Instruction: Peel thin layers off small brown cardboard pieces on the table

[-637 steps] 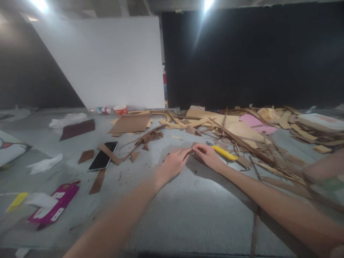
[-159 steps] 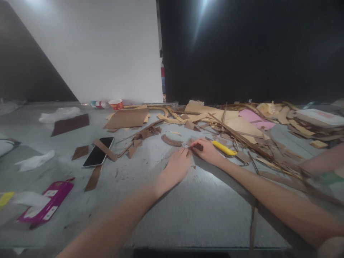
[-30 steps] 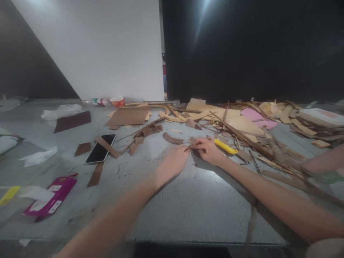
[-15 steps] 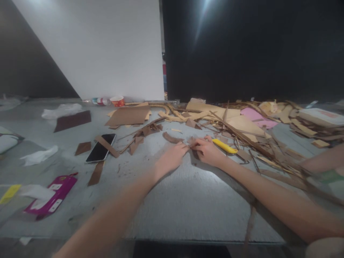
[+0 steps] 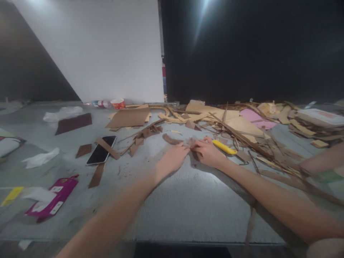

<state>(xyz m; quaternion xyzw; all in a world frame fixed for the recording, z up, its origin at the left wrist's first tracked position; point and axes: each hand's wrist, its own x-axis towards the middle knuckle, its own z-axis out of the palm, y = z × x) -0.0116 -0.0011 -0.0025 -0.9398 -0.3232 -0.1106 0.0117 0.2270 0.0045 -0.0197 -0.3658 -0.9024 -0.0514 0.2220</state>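
Note:
Close together at the middle of the table, both my hands work over a small brown scrap (image 5: 191, 142), perhaps leather or card, mostly hidden by the fingers. My left hand (image 5: 174, 157) presses its fingertips together at the scrap's left side. Opposite it, my right hand (image 5: 207, 152) pinches the scrap with bent fingers. A yellow-handled cutter (image 5: 224, 147) lies just right of my right hand. Beyond my left fingertips rests a curved brown strip (image 5: 171, 139).
Brown offcuts (image 5: 146, 134) and a phone (image 5: 101, 150) under a strip lie left. A purple tissue pack (image 5: 55, 199) is nearer. Long strips and tan sheets (image 5: 242, 127) pile up right, near another person's arm (image 5: 322, 161). A red paper cup (image 5: 117, 104) stands at the back.
The camera view has shifted very slightly. Both hands stay at the same spot on the brown scrap, with only tiny finger movement.

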